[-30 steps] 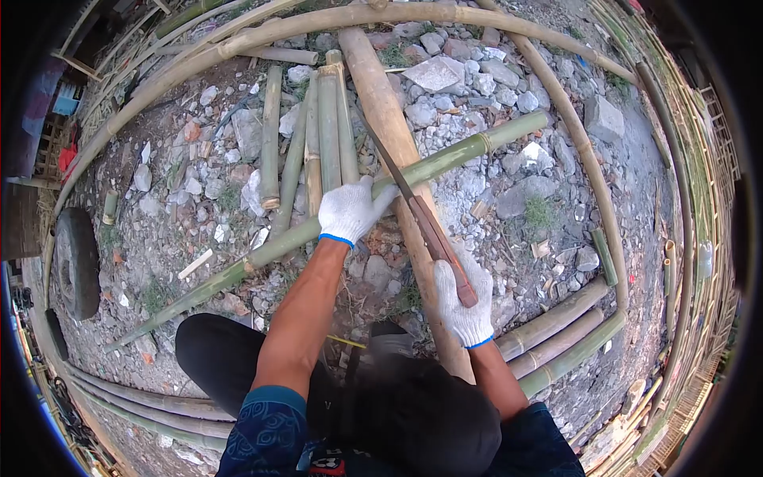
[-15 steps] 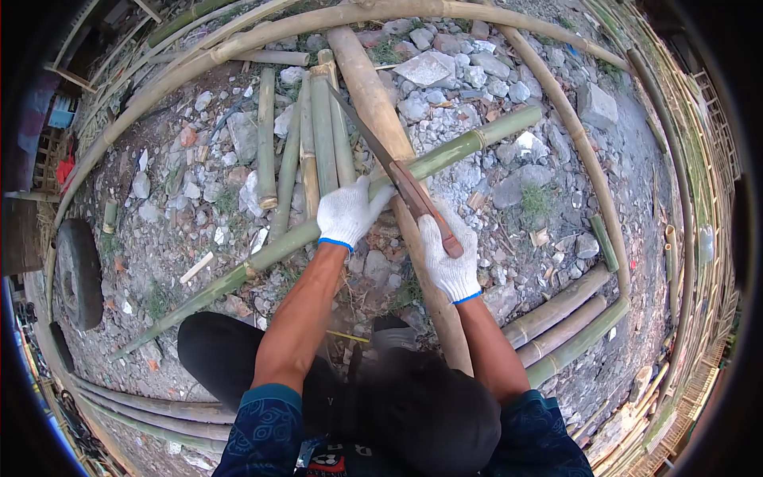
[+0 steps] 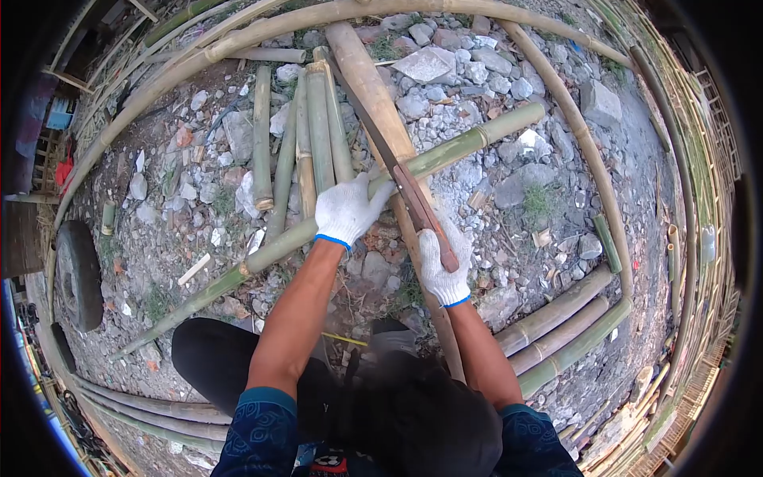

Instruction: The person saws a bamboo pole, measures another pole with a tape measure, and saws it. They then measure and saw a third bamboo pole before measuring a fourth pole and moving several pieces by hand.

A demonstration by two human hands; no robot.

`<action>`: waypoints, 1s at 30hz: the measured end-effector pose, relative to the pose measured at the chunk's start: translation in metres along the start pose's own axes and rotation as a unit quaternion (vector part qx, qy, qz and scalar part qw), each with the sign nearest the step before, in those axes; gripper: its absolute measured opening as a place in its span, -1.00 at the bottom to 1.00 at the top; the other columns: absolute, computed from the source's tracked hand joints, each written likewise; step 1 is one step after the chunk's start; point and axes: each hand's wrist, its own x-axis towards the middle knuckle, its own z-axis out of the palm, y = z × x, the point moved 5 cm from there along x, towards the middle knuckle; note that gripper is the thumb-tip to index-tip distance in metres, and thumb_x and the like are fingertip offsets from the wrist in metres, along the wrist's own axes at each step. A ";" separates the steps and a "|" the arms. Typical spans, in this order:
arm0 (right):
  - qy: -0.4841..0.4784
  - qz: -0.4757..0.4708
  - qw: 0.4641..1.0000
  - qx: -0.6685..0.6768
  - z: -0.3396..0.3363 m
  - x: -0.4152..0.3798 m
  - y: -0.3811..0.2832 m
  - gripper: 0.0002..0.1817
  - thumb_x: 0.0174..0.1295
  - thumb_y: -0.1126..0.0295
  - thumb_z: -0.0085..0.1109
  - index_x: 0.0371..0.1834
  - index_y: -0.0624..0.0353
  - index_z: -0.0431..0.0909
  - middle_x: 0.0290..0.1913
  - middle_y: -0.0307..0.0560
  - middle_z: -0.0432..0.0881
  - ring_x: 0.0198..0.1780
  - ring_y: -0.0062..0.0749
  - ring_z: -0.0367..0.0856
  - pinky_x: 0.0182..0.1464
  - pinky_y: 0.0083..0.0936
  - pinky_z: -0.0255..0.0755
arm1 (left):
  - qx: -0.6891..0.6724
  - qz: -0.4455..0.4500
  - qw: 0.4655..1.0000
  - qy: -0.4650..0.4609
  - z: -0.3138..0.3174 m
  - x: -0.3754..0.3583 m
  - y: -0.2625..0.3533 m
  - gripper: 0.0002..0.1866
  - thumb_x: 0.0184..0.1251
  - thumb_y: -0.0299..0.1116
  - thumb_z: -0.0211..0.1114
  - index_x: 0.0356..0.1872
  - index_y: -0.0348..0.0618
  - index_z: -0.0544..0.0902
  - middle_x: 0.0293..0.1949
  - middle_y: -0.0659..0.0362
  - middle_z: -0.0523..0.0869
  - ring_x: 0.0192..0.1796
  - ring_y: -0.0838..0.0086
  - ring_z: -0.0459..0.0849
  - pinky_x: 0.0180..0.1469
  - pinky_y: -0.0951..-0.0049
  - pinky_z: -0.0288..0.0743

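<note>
Step in hand: Sawing through the green pole [image 3: 469, 143], judged from the saw [image 3: 409, 191] set across it; the depth of any cut is hidden.
Green pole: Lies aslant over the thick pale pole [image 3: 372, 87], which supports it at the crossing. One end projects toward the upper right; the other slopes down to the lower left over rubble [image 3: 509, 191].
Saw: Crosses above the green pole beside the crossing. The dark blade [image 3: 369, 123] points up and left; the wooden handle [image 3: 425, 219] points back toward the person. Teeth are too small to make out.
Left hand [image 3: 343, 211]: Gloved, clamped over the green pole just left of the saw. The thumb is spread toward the blade; fingertips under the pole are hidden.
Right hand [image 3: 447, 258]: Gloved, fingers clamped around the rear of the handle.
Short pieces [image 3: 319, 119]: Lie side by side beyond the left hand, near the blade tip.
Next move: Calls for a straight stroke along the blade line, with the green pole pressed firmly onto its support.
Caution: The left thumb sits near the blade; a slip or a rolling pole could bring them together.
</note>
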 end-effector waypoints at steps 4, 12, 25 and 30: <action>-0.026 0.010 0.999 -0.020 -0.006 0.000 -0.012 -0.52 0.40 0.25 0.33 0.30 0.30 0.66 0.04 0.26 0.80 0.02 0.19 0.81 0.11 -0.11 0.63 | 0.023 0.018 0.999 -0.019 0.002 0.004 -0.003 -0.25 0.55 0.36 0.06 0.19 -0.18 0.74 -0.25 -0.22 0.84 -0.13 -0.09 0.86 -0.04 -0.06 0.70; -0.119 0.118 0.986 -0.011 -0.109 -0.134 -0.003 -0.38 0.38 0.14 0.30 0.36 0.40 0.58 0.15 0.28 0.78 0.19 0.12 0.80 0.24 -0.19 0.63 | -0.023 0.004 0.998 -0.053 -0.003 0.013 -0.008 -0.27 0.57 0.33 -0.01 0.09 -0.18 0.78 -0.19 -0.30 0.81 -0.02 -0.20 0.81 0.07 -0.14 0.64; -0.026 0.059 0.998 -0.005 -0.015 -0.006 0.007 -0.51 0.45 0.05 0.26 0.31 0.09 0.69 0.01 0.10 0.83 0.11 0.17 0.78 0.45 0.31 0.24 | -0.027 -0.019 0.998 -0.056 -0.011 0.015 -0.015 -0.22 0.60 0.35 -0.06 0.10 -0.19 0.80 -0.09 -0.32 0.81 0.06 -0.27 0.77 0.16 -0.13 0.60; -0.037 0.017 0.999 0.007 -0.015 -0.015 0.014 -0.53 0.44 0.14 0.26 0.30 0.17 0.68 0.01 0.19 0.81 0.02 0.25 0.75 0.23 0.04 0.47 | -0.031 -0.013 0.995 -0.093 -0.007 0.023 -0.016 -0.15 0.59 0.40 -0.11 0.02 -0.28 0.81 -0.13 -0.34 0.81 0.00 -0.20 0.82 0.12 -0.12 0.64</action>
